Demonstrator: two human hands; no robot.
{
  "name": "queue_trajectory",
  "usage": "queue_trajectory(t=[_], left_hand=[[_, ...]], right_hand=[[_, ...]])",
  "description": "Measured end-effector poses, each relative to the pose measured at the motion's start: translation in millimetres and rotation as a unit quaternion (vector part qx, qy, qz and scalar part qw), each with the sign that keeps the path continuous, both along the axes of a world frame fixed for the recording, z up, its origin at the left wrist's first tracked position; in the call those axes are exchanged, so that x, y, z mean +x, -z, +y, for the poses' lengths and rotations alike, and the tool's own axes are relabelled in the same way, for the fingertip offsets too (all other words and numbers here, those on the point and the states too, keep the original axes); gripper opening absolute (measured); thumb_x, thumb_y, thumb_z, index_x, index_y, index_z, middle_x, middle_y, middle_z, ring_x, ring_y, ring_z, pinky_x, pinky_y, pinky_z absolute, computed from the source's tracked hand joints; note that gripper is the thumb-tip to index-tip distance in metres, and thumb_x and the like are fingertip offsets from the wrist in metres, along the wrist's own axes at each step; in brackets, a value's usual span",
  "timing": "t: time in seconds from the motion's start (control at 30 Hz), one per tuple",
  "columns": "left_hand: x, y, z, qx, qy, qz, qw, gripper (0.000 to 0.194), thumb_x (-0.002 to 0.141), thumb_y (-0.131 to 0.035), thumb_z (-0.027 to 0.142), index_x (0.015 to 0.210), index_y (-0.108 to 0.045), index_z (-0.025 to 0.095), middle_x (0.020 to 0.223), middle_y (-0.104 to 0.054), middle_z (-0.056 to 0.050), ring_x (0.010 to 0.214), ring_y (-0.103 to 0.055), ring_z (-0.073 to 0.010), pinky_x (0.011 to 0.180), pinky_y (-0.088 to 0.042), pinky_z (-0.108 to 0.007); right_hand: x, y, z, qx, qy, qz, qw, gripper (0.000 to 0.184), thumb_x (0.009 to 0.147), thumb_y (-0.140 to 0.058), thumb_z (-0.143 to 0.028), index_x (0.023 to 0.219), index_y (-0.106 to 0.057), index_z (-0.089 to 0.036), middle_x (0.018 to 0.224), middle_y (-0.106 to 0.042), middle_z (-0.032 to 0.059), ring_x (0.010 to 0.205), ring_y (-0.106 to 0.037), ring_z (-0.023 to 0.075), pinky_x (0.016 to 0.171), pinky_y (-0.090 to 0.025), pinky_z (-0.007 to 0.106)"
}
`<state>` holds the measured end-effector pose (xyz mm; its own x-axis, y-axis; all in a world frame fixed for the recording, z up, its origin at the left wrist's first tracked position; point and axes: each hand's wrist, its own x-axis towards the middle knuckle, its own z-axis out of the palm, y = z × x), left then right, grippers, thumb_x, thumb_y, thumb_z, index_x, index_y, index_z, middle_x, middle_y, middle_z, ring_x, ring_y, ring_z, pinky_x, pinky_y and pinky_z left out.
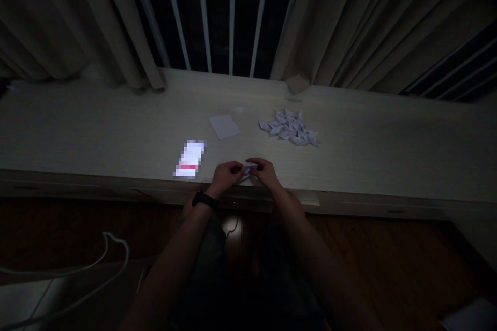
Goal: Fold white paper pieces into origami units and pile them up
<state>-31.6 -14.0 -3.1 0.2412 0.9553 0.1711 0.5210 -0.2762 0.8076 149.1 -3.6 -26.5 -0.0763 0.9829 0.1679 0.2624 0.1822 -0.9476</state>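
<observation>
Between my two hands is a small folded piece of white paper (pixel 248 170), held just above the front edge of the sill top. My left hand (pixel 227 175) pinches its left side, and a dark watch sits on that wrist. On the other side, the fingers of my right hand (pixel 264 169) are closed on the paper's right end. The fingers cover part of the folds. Farther back lies a stack of square white paper (pixel 224 126). To its right is a pile of folded paper pieces (pixel 290 126), several of them with pointed ends.
A lit phone (pixel 190 159), its screen blurred, lies left of my hands on the long pale sill (pixel 368 150). Curtains (pixel 341 20) and a barred window stand behind. A small tan object (pixel 297 83) rests by the right curtain. A white cable (pixel 126 253) loops at lower left.
</observation>
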Motion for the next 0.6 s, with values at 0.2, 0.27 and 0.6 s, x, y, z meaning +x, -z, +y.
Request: queue_trajectory(t=[0.2, 0.27, 0.6], left_hand=[[-0.7, -1.0, -0.6, -0.002, 0.012, -0.009, 1.0, 0.031, 0.079, -0.061, 0.043, 0.096, -0.074, 0.021, 0.093, -0.074, -0.004, 0.085, -0.067, -0.0203, 0.074, -0.048, -0.026], [-1.1, -0.6, -0.6, -0.007, 0.006, -0.011, 1.0, 0.031, 0.078, -0.062, 0.042, 0.097, -0.074, 0.021, 0.092, -0.074, -0.004, 0.084, -0.068, -0.0205, 0.073, -0.048, -0.026], [0.7, -2.8, -3.2, -0.015, -0.015, 0.009, 1.0, 0.033, 0.081, -0.057, 0.039, 0.097, -0.074, 0.017, 0.086, -0.074, -0.004, 0.076, -0.065, -0.0177, 0.066, -0.044, -0.023]], right_hand=[[-13.2, -8.5, -4.9, 0.001, 0.045, -0.011, 0.999, 0.027, 0.066, -0.058, -0.026, 0.091, -0.068, -0.021, 0.077, -0.067, 0.0008, 0.071, -0.059, 0.0172, 0.068, -0.046, 0.028], [-18.3, -8.2, -6.6, 0.001, 0.069, -0.031, 0.997, 0.028, 0.066, -0.058, -0.026, 0.092, -0.066, -0.022, 0.081, -0.067, 0.0014, 0.074, -0.06, 0.0181, 0.07, -0.046, 0.029], [-23.4, -10.8, -10.4, -0.011, 0.085, 0.057, 0.995, 0.034, 0.063, -0.061, -0.029, 0.097, -0.058, -0.02, 0.077, -0.064, 0.0006, 0.071, -0.059, 0.0175, 0.067, -0.047, 0.03]])
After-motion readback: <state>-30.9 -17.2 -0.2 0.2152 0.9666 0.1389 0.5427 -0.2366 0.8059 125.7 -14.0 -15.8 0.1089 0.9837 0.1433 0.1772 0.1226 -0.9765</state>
